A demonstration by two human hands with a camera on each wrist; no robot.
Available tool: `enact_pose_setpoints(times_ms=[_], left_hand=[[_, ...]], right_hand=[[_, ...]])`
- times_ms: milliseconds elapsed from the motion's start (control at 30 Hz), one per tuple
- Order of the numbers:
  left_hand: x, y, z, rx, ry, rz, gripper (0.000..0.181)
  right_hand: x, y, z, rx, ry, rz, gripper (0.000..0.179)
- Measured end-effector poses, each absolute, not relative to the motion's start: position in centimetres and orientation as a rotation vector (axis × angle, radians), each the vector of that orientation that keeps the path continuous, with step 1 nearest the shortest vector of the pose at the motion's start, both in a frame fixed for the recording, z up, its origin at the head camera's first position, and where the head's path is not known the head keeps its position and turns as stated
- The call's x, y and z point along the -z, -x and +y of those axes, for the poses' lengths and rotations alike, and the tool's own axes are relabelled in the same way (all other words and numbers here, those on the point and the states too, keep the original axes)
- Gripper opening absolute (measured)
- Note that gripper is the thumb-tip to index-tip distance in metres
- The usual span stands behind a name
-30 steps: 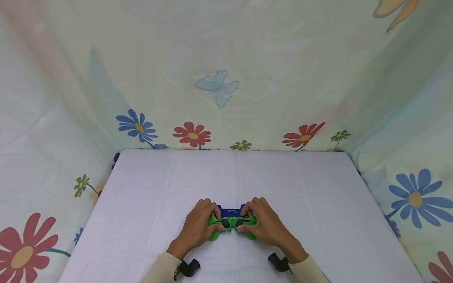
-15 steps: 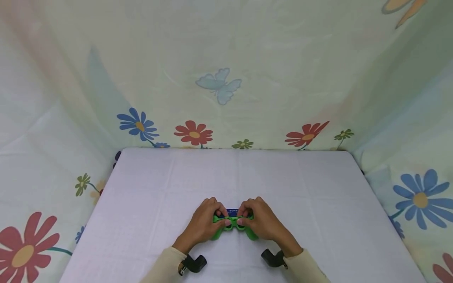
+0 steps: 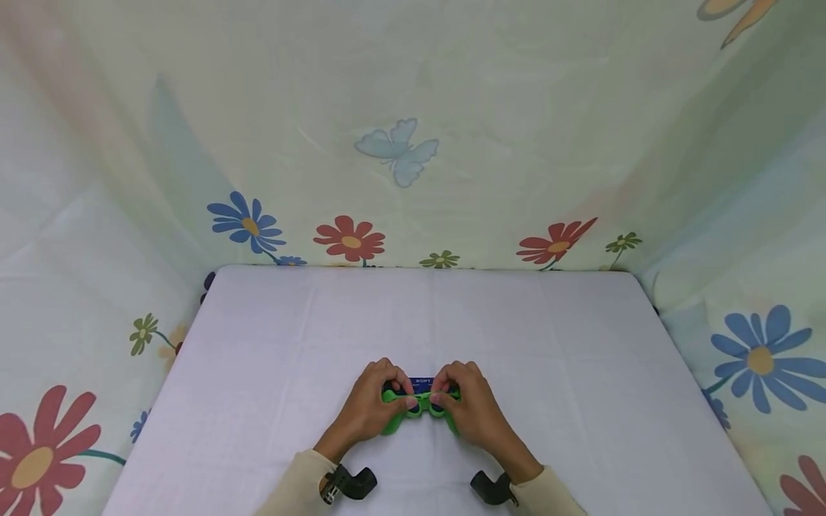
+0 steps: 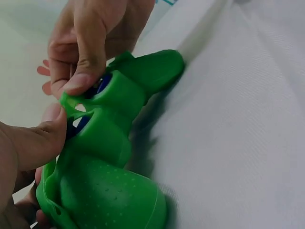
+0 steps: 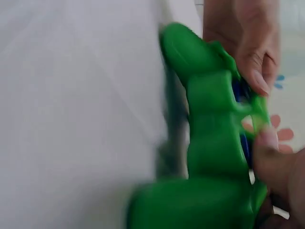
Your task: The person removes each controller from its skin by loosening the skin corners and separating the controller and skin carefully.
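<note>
A blue game controller (image 3: 422,382) marked SONY lies within a green rubbery cover (image 4: 114,191), its far blue edge still bare in the head view. My left hand (image 3: 371,403) pinches the cover's upper edge left of centre, thumb on the near side. Opposite it, my right hand (image 3: 473,404) pinches the same edge right of centre. Both thumbs sit close together beside the stick openings. In the left wrist view the edge between them stretches into a thin raised strip, with blue showing through the holes. The cover's dotted grips point toward the person.
A white cloth-covered table (image 3: 426,315) spreads beneath the hands. Floral fabric (image 3: 413,86) hangs behind and at both sides. Black camera mounts (image 3: 353,484) are strapped at the wrists, over cream sleeves (image 3: 300,487).
Both hands have slid inward along the cover, thumbs and fingertips now nearer the middle. The cover's edge is pulled up between them, and less of the blue controller shows.
</note>
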State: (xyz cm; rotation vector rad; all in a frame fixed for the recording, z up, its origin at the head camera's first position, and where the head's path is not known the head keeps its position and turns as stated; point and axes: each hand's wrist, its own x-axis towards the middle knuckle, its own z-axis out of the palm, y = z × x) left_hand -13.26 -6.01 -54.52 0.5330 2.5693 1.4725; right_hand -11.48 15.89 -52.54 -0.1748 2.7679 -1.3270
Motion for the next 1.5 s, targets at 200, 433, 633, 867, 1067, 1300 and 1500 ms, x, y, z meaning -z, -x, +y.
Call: enact_pose_setpoints(times_ms=[200, 433, 633, 867, 1067, 1300, 1500], left_hand=[[54.2, 13.0, -6.0, -1.460, -0.547, 2.585, 0.017], [54.2, 12.5, -5.8, -1.388, -0.534, 2.685, 0.021], [54.5, 12.1, -5.5, -1.366, -0.590, 2.815, 0.027], [54.6, 12.2, -5.5, -1.386, -0.662, 2.785, 0.030], [54.6, 12.1, -5.5, -1.332, -0.681, 2.795, 0.030], [55.0, 11.9, -5.3, -1.369, -0.709, 2.818, 0.030], [55.2, 12.0, -5.2, -1.293, -0.855, 2.936, 0.031]], right_hand=[[52.9, 11.2, 15.5, 1.206, 0.269, 2.926, 0.023], [53.0, 10.8, 16.8, 1.228, 0.403, 2.891, 0.032], [53.5, 10.9, 17.2, 1.250, 0.494, 2.890, 0.032], [54.0, 11.0, 17.9, 1.340, 0.521, 2.833, 0.033], [54.2, 11.2, 18.5, 1.463, 0.533, 2.702, 0.032], [54.9, 11.8, 19.1, 1.562, 0.603, 2.603, 0.035], [55.2, 12.0, 19.3, 1.560, 0.695, 2.607, 0.033]])
